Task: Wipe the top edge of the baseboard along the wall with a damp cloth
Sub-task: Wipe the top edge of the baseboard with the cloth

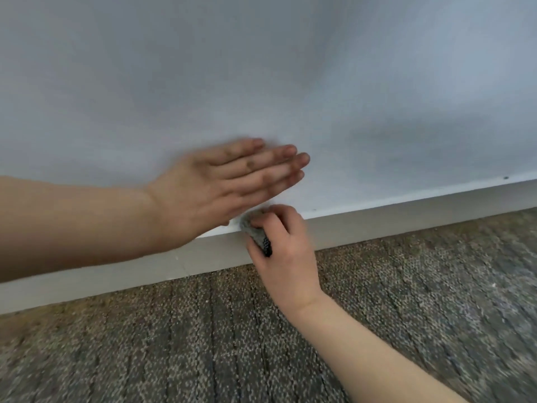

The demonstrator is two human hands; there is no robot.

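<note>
Clamped with the right grip (286, 251) round a bunched grey cloth (257, 232), with curled fingers (276, 219) pinching it down onto the top edge of the baseboard (406, 219), at the join with the wall (261, 68), roughly midway along the visible run. Held flat with the left grip (215, 187) at the wall just above and left of the cloth, straight-fingered, holding nothing (too blurred to judge whether truly pressing). Could ride up off the narrow lip and leave damp streaks on the wall if tipped too high; could just as easily slide down onto the face of the board and skip the ledge altogether if pressed from the front rather than from above. Might trail the loose dark-dotted end onto the carpet (203, 344) and drag grit back up. Might also knock into the left grip, parked so near, and cut a stroke short. Likely to miss the small dark specks (505, 178) further right, just above the edge, unless carried all the way along. As to lie: wadded into a short lump, long axis crossing the baseboard rather than following it, pale end up at the ledge, dark end pointing down and right toward the carpet. As to the baseboard: long from lower left to upper right in view, top lip facing up
</note>
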